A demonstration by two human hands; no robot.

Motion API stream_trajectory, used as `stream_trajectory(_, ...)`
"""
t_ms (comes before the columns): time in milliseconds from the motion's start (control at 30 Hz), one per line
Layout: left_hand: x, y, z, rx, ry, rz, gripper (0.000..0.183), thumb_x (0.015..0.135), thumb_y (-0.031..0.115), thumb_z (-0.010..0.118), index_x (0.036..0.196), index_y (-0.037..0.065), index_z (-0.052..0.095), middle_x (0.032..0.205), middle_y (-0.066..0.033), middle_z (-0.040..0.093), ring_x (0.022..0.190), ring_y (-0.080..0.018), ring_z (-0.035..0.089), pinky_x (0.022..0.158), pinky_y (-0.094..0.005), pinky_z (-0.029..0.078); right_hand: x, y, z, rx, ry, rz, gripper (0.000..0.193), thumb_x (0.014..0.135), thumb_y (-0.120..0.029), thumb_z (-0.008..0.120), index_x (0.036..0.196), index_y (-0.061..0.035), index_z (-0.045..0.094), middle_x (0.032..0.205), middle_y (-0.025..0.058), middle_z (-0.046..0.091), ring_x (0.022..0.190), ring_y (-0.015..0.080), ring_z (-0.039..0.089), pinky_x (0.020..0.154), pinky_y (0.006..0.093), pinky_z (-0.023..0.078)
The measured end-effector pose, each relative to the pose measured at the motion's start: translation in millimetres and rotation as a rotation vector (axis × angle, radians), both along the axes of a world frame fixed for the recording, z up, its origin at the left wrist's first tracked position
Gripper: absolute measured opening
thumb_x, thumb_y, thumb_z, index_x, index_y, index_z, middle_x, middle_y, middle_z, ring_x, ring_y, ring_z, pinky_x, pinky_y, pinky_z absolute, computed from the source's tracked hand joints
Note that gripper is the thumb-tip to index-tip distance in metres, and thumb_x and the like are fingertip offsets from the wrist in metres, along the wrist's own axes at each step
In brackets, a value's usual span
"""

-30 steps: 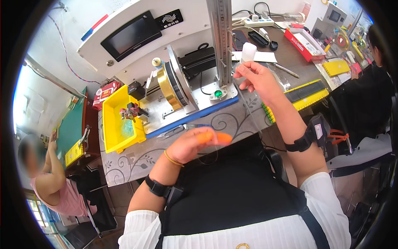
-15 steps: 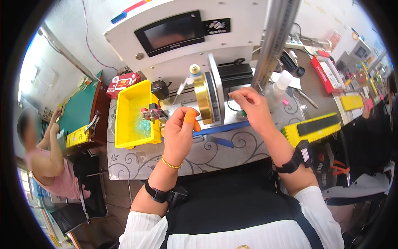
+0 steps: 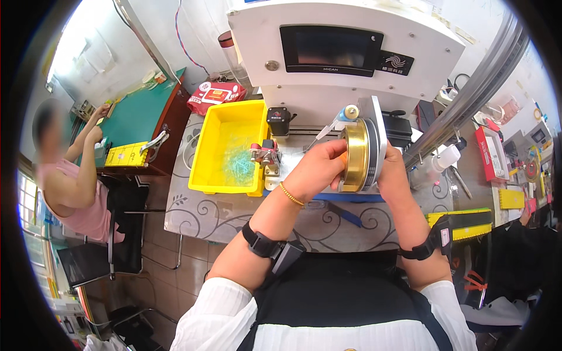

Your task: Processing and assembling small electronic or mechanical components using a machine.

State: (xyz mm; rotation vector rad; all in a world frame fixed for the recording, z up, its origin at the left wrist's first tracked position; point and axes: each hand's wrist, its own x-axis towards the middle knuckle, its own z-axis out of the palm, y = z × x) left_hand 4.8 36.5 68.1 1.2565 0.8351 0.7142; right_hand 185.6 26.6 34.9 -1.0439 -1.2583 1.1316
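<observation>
A brass-coloured wheel [image 3: 355, 158] stands upright against a grey plate [image 3: 377, 134] on the white bench machine [image 3: 328, 96]. On its left side is my left hand [image 3: 319, 168], its fingers curled together by the wheel's face; what they pinch, if anything, is hidden. My right hand [image 3: 393, 169] is on the plate's other side, and its fingertips are mostly out of sight behind the plate. A small blue-and-white dispenser [image 3: 341, 119] with a thin tip slants above the wheel. Left of my left hand is a red-and-metal fixture [image 3: 266, 155] with a black motor [image 3: 281, 121] behind it.
A yellow bin [image 3: 202, 152] at left holds thin teal pieces. A blue flat tool [image 3: 345, 214] lies near the table's front edge. At right stand a metal post [image 3: 468, 82] and a spray bottle [image 3: 448, 158]. Another person [image 3: 76, 169] sits at a green-topped table [image 3: 137, 117].
The view has swung left, so the machine appears farther right. My left hand has come up to the wheel's left face. My right hand has moved in close behind the plate.
</observation>
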Motion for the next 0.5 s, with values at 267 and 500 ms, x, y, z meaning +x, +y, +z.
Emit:
stream_trajectory(267,-8.9,-26.5,-2.1,0.196,0.126,0.316,0.015,0.088,0.012,0.064,0.098,0.002,0.069,0.080,-0.0024,0.065,0.053,-0.0084,0.055,0.050,-0.0251,0.044,23.7,-30.8,1.0,-0.310,0.204,0.056,0.022,0.090,-0.015,0.057,0.103,-0.0015,0.068,0.083,-0.0014,0.060,0.079,0.0081,0.055,0.078,0.0230,0.043)
stream_trajectory(500,-54.2,-46.3,2.3,0.708,0.327,0.346,0.009,0.082,0.003,0.071,0.091,0.004,0.068,0.078,-0.0031,0.062,0.055,-0.0061,0.051,0.049,-0.0207,0.040,-37.5,-90.4,63.9,0.704,-0.791,0.048,0.021,0.084,-0.015,0.070,0.102,-0.0040,0.065,0.095,0.0121,0.063,0.078,0.0243,0.062,0.071,0.0330,0.054)
